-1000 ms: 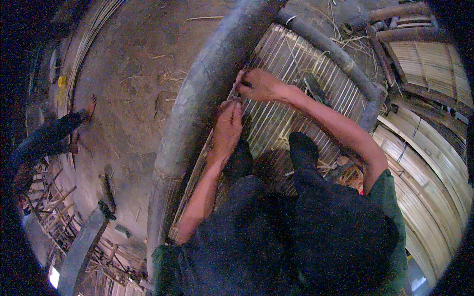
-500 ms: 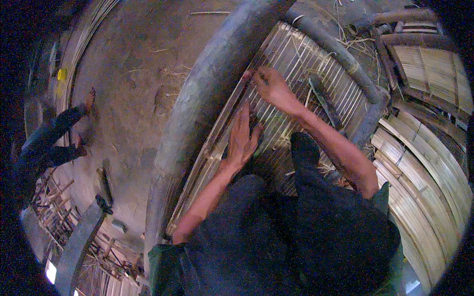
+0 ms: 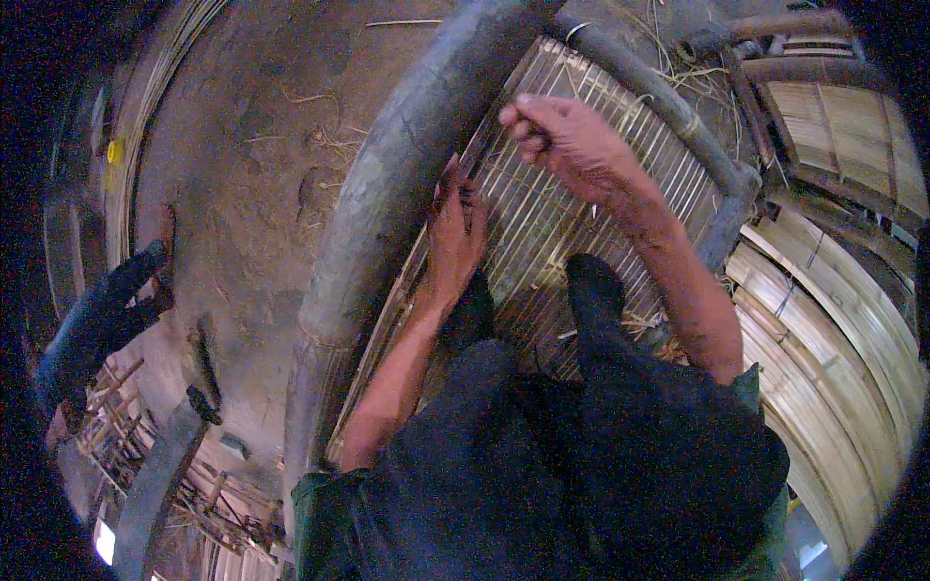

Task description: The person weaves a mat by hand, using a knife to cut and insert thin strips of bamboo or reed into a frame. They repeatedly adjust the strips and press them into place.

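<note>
A panel of thin bamboo slats (image 3: 542, 223) lies in front of me, bounded on its left by a thick bamboo pole (image 3: 387, 184). My left hand (image 3: 455, 237) is at the panel's left edge beside the pole, its fingers bent together at the edge strip; what they pinch is too small to make out. Over the far part of the slats my right hand (image 3: 586, 150) is raised with curled fingers and the thumb pressed on them. Anything in that pinch is hidden or too thin to see.
A thinner bamboo pole (image 3: 659, 102) borders the panel's far right side. Bundles of pale split bamboo (image 3: 823, 358) curve along the right. Another slatted frame (image 3: 833, 136) stands at the far right. At left, a person (image 3: 107, 310) is near long thin strips (image 3: 155, 107).
My right hand has moved up and right, away from the panel's edge, and its forearm now covers the flat blade-like tool. My left hand has slid farther along the edge, its fingers now bent.
</note>
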Tool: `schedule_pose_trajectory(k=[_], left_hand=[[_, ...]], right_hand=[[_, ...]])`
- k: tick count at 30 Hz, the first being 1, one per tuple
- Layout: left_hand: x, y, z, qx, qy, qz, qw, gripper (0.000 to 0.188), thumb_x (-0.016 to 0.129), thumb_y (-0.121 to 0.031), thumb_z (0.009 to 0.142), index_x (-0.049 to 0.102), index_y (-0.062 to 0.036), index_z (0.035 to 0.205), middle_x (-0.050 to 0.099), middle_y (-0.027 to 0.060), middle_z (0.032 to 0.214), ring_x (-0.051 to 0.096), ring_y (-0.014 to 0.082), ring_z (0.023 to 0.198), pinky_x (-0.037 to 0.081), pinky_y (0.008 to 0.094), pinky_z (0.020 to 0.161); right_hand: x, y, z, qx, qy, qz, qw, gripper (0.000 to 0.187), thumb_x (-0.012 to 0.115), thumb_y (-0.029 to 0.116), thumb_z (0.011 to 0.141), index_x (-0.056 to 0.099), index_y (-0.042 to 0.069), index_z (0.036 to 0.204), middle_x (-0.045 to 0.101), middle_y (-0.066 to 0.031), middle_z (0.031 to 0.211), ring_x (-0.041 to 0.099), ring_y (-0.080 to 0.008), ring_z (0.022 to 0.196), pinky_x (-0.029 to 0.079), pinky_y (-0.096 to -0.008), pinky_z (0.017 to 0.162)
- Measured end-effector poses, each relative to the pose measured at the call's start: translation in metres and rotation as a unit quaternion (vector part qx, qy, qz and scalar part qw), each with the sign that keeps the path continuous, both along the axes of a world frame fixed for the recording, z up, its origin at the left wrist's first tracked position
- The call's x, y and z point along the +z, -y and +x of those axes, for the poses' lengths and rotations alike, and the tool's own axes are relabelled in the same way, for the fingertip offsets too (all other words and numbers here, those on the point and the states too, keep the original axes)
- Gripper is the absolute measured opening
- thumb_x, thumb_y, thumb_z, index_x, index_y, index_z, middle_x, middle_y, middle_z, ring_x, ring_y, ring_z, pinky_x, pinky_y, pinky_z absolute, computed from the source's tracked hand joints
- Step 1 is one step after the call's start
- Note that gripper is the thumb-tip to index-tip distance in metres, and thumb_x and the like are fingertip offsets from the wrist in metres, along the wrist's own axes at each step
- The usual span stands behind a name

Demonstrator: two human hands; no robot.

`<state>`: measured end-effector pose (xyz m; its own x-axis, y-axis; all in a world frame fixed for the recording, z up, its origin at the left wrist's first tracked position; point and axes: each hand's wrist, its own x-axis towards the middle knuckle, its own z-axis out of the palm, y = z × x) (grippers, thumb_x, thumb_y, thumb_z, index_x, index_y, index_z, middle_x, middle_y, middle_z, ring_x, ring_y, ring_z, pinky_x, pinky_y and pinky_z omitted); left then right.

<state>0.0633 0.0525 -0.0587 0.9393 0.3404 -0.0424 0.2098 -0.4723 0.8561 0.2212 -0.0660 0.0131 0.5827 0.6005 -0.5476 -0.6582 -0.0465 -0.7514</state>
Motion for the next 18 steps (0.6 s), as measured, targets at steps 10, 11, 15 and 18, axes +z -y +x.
schedule_pose_trajectory(k=[10, 11, 15, 18], left_hand=[[0.06, 0.015, -0.034, -0.317, -0.1, -0.172, 0.927, 0.031, 0.053, -0.027, 0.092, 0.059, -0.0016, 0.108, 0.061, 0.0178, 0.103, 0.058, 0.034, 0.101, 0.045, 0.04, 0.089], [0.068, 0.018, -0.04, -0.335, -0.109, -0.175, 0.919, 0.03, 0.054, -0.027, 0.091, 0.059, -0.001, 0.106, 0.061, 0.0182, 0.101, 0.058, 0.035, 0.099, 0.046, 0.0411, 0.086], [0.083, 0.033, -0.063, -0.39, -0.145, -0.213, 0.884, 0.032, 0.054, -0.03, 0.09, 0.061, -0.0003, 0.098, 0.061, 0.0184, 0.097, 0.057, 0.0366, 0.094, 0.047, 0.0434, 0.082], [0.09, 0.041, -0.082, -0.389, -0.131, -0.201, 0.889, 0.037, 0.05, -0.035, 0.092, 0.062, -0.0009, 0.096, 0.061, 0.0182, 0.092, 0.058, 0.0358, 0.091, 0.046, 0.0445, 0.082]], right_hand=[[-0.057, 0.093, 0.074, 0.163, 0.474, -0.376, 0.779, 0.026, 0.055, 0.022, 0.092, 0.064, 0.005, 0.109, 0.058, -0.0027, 0.082, 0.055, -0.0156, 0.071, 0.046, -0.0307, 0.065], [-0.053, 0.089, 0.072, 0.145, 0.528, -0.377, 0.747, 0.025, 0.055, 0.02, 0.092, 0.063, 0.005, 0.11, 0.06, -0.0057, 0.086, 0.057, -0.0193, 0.074, 0.047, -0.0325, 0.068], [-0.044, 0.056, 0.024, 0.181, 0.61, -0.254, 0.728, 0.024, 0.053, 0.017, 0.091, 0.061, 0.005, 0.11, 0.063, -0.016, 0.098, 0.061, -0.0305, 0.086, 0.048, -0.0361, 0.077], [-0.048, 0.0, -0.049, 0.351, 0.51, -0.129, 0.774, 0.022, 0.052, 0.018, 0.091, 0.062, 0.004, 0.106, 0.063, -0.0183, 0.098, 0.06, -0.0344, 0.094, 0.048, -0.038, 0.082]])
